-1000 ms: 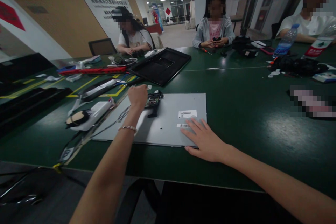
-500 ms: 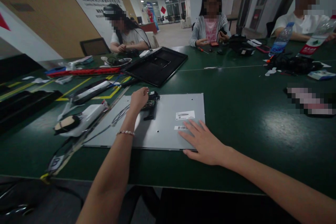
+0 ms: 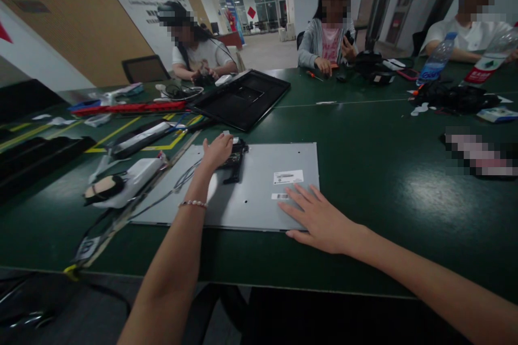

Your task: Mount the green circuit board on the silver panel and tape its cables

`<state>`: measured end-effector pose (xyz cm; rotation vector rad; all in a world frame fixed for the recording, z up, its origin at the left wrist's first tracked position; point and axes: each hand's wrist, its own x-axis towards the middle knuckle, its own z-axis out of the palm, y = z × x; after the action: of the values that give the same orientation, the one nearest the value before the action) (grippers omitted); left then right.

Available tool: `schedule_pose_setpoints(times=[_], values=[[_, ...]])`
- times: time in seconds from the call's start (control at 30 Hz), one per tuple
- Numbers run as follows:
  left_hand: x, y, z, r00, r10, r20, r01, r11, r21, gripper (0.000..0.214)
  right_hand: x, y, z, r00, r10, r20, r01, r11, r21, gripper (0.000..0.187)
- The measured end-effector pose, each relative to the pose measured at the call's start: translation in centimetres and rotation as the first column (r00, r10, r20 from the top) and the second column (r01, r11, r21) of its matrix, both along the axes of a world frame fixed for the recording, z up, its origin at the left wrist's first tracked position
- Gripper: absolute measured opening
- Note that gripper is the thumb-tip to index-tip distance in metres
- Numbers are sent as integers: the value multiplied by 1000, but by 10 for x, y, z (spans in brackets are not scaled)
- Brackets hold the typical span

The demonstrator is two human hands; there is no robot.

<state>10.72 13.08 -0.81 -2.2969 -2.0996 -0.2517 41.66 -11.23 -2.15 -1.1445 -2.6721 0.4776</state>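
A flat grey display panel point(image 3: 263, 214) lies back side up on the green table, with white labels point(image 3: 288, 177) on its right half. On the panel's far middle sits a dark circuit board in a black bracket point(image 3: 233, 175), and a thin grey cable point(image 3: 184, 178) runs left from it. My left hand point(image 3: 218, 152) is at the board's far left side, fingers curled; a small pale piece point(image 3: 226, 133) shows by its fingertips. What it grips is hidden. My right hand point(image 3: 319, 218) rests open, fingers spread, on the panel's near right corner.
Behind the panel lies a black monitor casing point(image 3: 246, 98). To the left are a white device with a round beige pad point(image 3: 106, 190) and black trays point(image 3: 44, 159). Bottles point(image 3: 436, 59) and a pixelated object point(image 3: 477, 156) are at right. Three people sit across the table.
My left hand has turned slightly, with one finger now lifted at its left and a pale piece showing by the fingertips. My right hand stays on the panel. The view has shifted slightly.
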Motion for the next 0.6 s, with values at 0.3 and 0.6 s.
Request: schedule_pose_setpoints(times=[0.3, 0.6], values=[[-56, -20, 33, 890, 456, -9, -452, 879, -154, 54, 8, -10, 0, 1000, 15, 13, -15, 999, 52, 59], [-69, -36, 13, 727, 686, -9, -679, 718, -153, 68, 36, -27, -2, 1000, -6, 22, 5, 1000, 20, 59]])
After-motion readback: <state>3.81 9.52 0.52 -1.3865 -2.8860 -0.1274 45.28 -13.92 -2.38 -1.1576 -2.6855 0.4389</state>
